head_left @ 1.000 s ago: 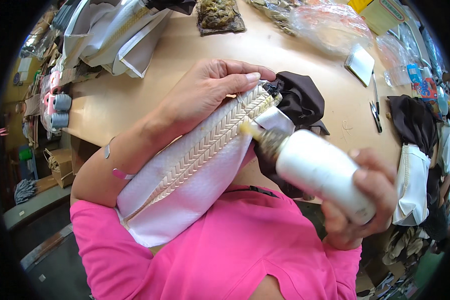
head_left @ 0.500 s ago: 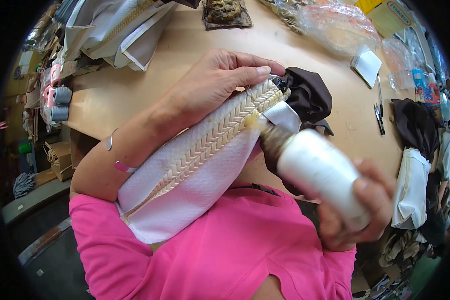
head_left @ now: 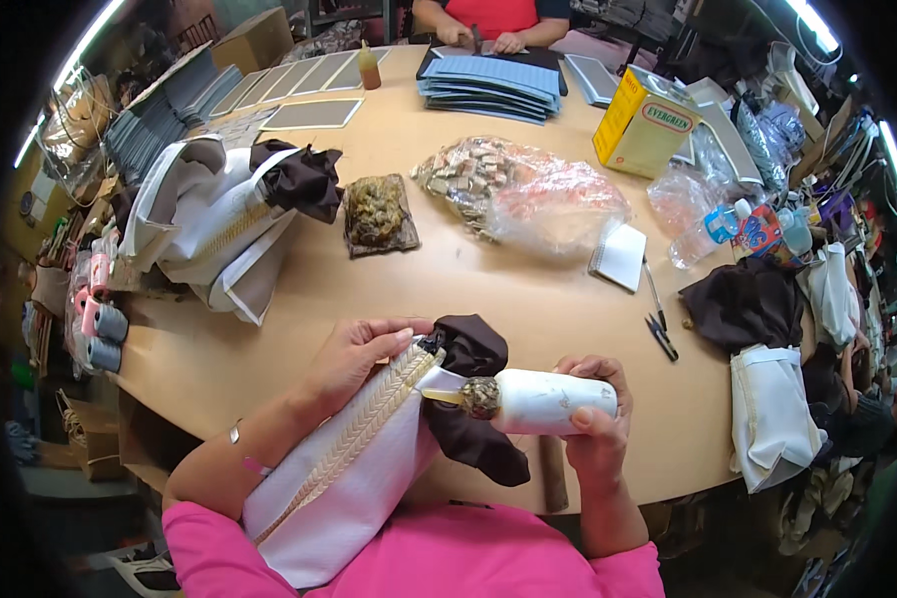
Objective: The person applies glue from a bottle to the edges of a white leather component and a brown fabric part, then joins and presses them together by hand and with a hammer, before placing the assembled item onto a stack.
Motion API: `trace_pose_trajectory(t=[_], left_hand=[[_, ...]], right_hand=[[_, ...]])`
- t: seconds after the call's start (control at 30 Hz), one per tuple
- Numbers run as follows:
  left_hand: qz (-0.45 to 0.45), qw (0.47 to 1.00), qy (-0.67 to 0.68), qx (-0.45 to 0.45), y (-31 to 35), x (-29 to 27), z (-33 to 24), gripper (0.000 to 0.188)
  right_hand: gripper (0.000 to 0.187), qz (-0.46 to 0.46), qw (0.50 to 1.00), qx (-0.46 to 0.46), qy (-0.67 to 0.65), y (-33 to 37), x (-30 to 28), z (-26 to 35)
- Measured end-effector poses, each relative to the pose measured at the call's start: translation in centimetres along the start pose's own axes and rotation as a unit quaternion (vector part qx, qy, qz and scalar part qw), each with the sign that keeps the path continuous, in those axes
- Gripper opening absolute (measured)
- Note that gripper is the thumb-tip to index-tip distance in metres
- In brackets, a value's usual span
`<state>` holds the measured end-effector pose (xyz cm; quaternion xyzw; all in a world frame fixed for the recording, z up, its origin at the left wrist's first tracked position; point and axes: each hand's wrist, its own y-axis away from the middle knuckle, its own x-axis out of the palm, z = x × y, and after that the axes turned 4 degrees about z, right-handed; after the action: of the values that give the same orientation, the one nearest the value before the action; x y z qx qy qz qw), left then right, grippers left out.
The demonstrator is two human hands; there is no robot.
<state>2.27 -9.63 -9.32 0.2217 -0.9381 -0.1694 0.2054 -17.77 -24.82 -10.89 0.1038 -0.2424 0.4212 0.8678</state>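
Observation:
A white textured bag piece [head_left: 369, 508] with a woven cream braid trim [head_left: 354, 439] lies slanted across my left forearm and lap. My left hand [head_left: 354, 364] pinches its upper end, where dark brown cloth [head_left: 473, 344] spills out. In my right hand [head_left: 603, 429] is a white squeeze bottle [head_left: 543, 402], held nearly level. Its neck is crusted brown, and its yellowish nozzle [head_left: 443, 396] points left at the white strip beside the braid. Whether the tip touches is hard to tell.
Scissors [head_left: 661, 337] and a notepad [head_left: 619, 256] lie to the right. Beyond are a plastic bag of pieces [head_left: 528, 194], a crusted brown block [head_left: 377, 214] and a yellow can [head_left: 646, 122]. White bags sit left [head_left: 194, 214] and right [head_left: 772, 409]. Across the table, a person works behind blue sheets [head_left: 488, 85].
The view has tilted up, showing more of the table and the person opposite. The bottle has swung from a slant to nearly level and is no longer blurred. My left hand keeps its hold.

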Motion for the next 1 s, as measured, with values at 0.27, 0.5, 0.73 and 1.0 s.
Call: trace_pose_trajectory(t=[0.27, 0.5, 0.73, 1.0], left_hand=[[-0.021, 1.000, -0.005, 0.012, 0.1, -0.6, 0.1, 0.026], [-0.025, 1.000, -0.006, 0.013, 0.4, -0.9, 0.2, 0.028], [-0.019, 0.999, 0.004, 0.025, 0.5, -0.6, 0.0, 0.025], [-0.020, 0.999, 0.002, 0.026, 0.3, -0.5, 0.3, 0.025]], right_hand=[[0.039, 0.036, 0.999, 0.034, -0.023, -0.7, -0.7, -1.5], [0.040, 0.023, 0.999, 0.037, 0.008, -1.0, 0.0, -1.8], [0.040, 0.029, 0.999, 0.043, 0.002, -0.8, 0.0, -1.8], [0.039, 0.029, 0.999, 0.039, 0.006, -0.5, 0.0, -1.8]])
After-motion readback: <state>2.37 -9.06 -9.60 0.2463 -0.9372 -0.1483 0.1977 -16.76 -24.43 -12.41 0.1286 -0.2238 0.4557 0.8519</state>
